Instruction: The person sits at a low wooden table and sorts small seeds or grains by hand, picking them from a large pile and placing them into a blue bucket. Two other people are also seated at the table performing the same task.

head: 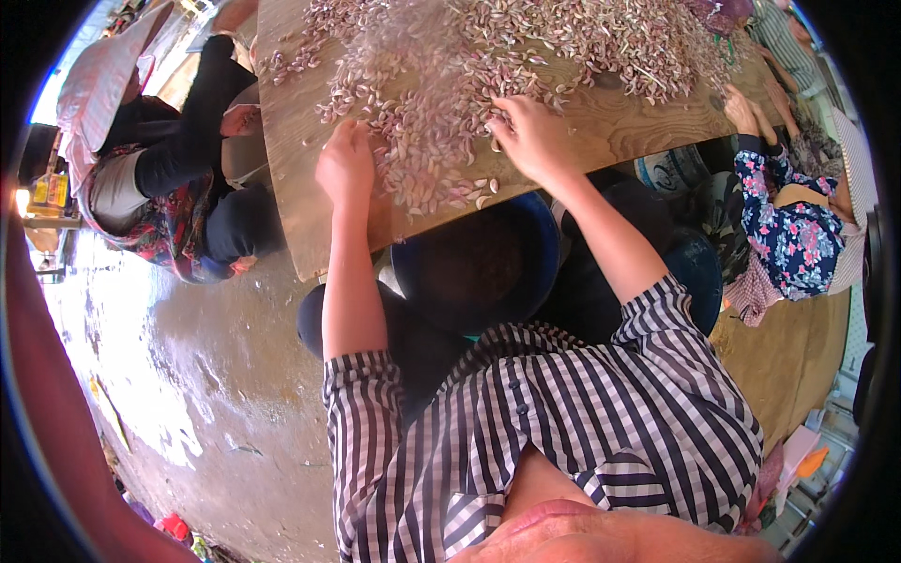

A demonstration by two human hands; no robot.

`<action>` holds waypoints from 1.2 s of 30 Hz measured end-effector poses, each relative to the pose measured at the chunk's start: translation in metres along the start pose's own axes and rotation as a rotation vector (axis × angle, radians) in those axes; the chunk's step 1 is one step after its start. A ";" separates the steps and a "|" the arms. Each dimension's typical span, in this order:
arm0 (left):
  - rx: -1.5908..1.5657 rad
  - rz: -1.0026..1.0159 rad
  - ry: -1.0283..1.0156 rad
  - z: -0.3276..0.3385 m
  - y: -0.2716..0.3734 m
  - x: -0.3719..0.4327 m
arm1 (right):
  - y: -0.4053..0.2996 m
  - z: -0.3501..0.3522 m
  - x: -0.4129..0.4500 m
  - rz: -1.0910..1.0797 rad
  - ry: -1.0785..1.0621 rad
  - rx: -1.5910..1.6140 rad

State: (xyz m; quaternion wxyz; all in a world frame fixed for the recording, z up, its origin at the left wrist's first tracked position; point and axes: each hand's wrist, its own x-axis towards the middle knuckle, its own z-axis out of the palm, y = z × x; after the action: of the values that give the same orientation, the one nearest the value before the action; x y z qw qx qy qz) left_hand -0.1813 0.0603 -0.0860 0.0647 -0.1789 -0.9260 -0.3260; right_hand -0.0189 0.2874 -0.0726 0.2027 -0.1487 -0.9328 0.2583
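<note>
Loose garlic cloves [422, 151], pinkish and pale, spread over the wooden tabletop [626, 134] before me. My left hand [346, 167] is at the left edge of the near cloves, its fingers curled down. Whether a clove is in it is hidden. At the right side of the same patch is my right hand [531, 137], thumb and forefinger pointing left among the cloves. Its other fingers are hidden, so any clove held there cannot be made out. Below the near table edge, between my knees, stands a dark blue tub [552, 250]; its inside is dark.
A larger garlic heap [633, 42] lies at the far right, near a purple mesh sack [721, 13]. On the left sits a person in a wide hat [105, 84]. A person in a floral sleeve [757, 190] reaches onto the table from the right. The concrete floor [232, 366] looks wet.
</note>
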 end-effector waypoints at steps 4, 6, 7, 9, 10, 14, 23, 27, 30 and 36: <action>0.059 0.122 -0.124 0.029 0.019 0.025 | -0.023 0.058 0.018 -0.143 0.015 0.081; 0.033 0.158 -0.131 0.035 0.025 0.022 | -0.034 0.075 0.027 -0.230 0.018 0.204; 0.007 0.158 -0.136 0.035 0.028 0.015 | -0.037 0.077 0.028 -0.252 0.003 0.291; -0.067 0.169 -0.127 0.023 0.025 -0.012 | -0.041 0.072 0.019 -0.246 -0.109 0.387; -0.063 0.171 -0.130 0.015 0.025 -0.029 | -0.044 0.065 0.008 -0.271 -0.124 0.391; -0.078 0.158 -0.180 -0.018 0.029 -0.115 | -0.056 0.036 -0.056 -0.377 -0.212 0.461; 0.041 0.252 -0.342 -0.056 0.031 -0.112 | 0.021 -0.033 -0.035 -0.226 -0.121 0.114; 0.048 0.246 -0.337 -0.027 0.022 -0.040 | 0.072 0.001 0.023 0.059 0.044 -0.337; 0.004 0.182 -0.250 0.002 0.015 -0.005 | 0.080 0.042 0.072 0.043 0.028 -0.314; 0.077 0.097 -0.202 0.010 -0.002 0.003 | 0.026 0.101 0.126 -0.256 -0.174 0.081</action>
State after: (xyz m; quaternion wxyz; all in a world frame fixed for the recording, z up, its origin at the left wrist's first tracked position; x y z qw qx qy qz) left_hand -0.1851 0.0659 -0.0945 -0.0065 -0.2527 -0.9300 -0.2668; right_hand -0.1703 0.3141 -0.1285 0.1584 0.0026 -0.9469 0.2798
